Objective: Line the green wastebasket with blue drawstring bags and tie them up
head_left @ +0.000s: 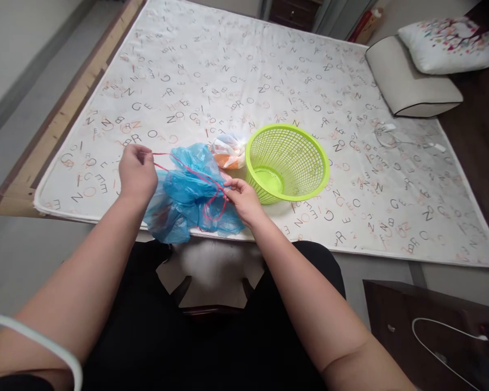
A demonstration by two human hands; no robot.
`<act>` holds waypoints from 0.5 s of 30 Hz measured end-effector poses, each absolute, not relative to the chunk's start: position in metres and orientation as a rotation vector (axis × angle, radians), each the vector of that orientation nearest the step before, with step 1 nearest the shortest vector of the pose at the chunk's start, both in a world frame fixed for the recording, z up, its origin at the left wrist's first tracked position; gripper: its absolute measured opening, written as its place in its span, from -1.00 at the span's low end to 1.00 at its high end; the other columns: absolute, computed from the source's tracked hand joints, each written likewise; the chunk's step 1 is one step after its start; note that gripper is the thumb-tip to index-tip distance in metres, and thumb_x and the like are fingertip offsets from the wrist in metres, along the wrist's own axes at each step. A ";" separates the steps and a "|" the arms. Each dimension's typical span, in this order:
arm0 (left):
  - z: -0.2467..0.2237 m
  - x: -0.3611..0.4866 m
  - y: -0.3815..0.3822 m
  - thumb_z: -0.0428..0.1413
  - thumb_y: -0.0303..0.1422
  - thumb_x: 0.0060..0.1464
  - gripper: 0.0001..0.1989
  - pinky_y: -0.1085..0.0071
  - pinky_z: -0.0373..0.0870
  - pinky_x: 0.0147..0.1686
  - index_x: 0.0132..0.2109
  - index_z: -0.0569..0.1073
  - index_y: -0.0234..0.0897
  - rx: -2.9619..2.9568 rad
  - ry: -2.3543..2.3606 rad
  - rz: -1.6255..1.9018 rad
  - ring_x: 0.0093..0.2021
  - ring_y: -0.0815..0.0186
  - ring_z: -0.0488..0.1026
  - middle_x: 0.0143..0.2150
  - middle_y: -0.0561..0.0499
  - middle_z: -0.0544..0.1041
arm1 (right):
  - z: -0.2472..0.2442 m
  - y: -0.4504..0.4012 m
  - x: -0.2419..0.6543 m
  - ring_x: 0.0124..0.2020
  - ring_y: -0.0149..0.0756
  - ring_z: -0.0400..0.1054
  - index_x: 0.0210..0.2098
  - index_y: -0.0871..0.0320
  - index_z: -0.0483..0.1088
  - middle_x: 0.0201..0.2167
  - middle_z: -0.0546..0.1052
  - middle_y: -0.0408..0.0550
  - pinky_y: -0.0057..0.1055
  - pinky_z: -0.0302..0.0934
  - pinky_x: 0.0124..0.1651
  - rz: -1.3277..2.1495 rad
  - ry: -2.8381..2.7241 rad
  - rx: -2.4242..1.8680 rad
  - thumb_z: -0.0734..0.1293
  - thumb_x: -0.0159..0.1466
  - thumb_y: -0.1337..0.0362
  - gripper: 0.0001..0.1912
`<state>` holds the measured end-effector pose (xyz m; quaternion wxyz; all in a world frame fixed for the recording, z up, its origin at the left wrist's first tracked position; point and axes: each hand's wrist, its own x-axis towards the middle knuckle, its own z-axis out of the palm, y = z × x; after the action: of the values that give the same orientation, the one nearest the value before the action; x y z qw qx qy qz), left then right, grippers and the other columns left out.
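Observation:
A crumpled blue plastic bag (183,187) lies at the near edge of the mattress, with a thin red string (193,170) across its top. My left hand (137,172) is closed on one end of the string, left of the bag. The string runs taut from there to my right hand (244,200), whose fingertips pinch it over the bag's right side. A loop of the string hangs below the right fingers. Just behind the bag sits a white and orange plastic bag (228,149). Close to my right hand, a lime green mesh basket (287,163) leans tilted, its inside showing.
The mattress (248,76) is printed with letters. At its far right rest a beige cushion block (411,79) and a flowered pillow (452,43). A white cable (407,142) lies on its right part. A dark wooden cabinet (395,315) stands at lower right.

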<state>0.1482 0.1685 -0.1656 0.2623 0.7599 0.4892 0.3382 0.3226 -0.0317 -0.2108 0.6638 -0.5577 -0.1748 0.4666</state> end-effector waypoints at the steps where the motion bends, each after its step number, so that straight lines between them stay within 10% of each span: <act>1: -0.163 0.147 0.169 0.04 -0.45 0.28 -0.87 0.33 0.32 -0.02 -0.06 0.44 -0.30 2.098 1.323 0.997 -0.19 0.31 0.37 -0.19 -0.02 0.43 | -0.211 -0.031 0.322 -0.42 -0.48 0.35 -0.24 0.14 0.40 -0.43 0.47 -0.25 -0.49 0.26 -0.30 1.049 -0.400 -1.260 0.44 0.08 0.24 -0.73; 9: -0.162 0.160 0.183 -0.02 -0.56 0.29 -0.85 0.46 0.38 -0.37 -0.04 0.30 -0.27 1.227 1.179 1.166 -0.41 0.45 0.44 -0.32 0.10 0.36 | -0.212 -0.032 0.323 -0.42 -0.51 0.34 -0.21 0.14 0.40 -0.39 0.46 -0.25 -0.53 0.25 -0.30 1.006 -0.487 -1.289 0.43 0.10 0.26 -0.74; 15: -0.154 0.160 0.192 -0.09 -0.62 0.31 -0.84 0.65 0.05 -0.56 -0.14 0.26 -0.27 0.690 1.150 1.145 -0.62 0.62 0.14 -0.48 0.19 0.32 | -0.213 -0.032 0.323 -0.40 -0.48 0.40 -0.20 0.13 0.37 -0.36 0.48 -0.22 -0.52 0.31 -0.30 0.991 -0.447 -1.358 0.37 0.17 0.29 -0.81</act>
<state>0.1597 0.1915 -0.1545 0.6357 0.3021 0.5035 0.5011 0.3230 -0.0316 -0.2130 0.6450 -0.5964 -0.1964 0.4356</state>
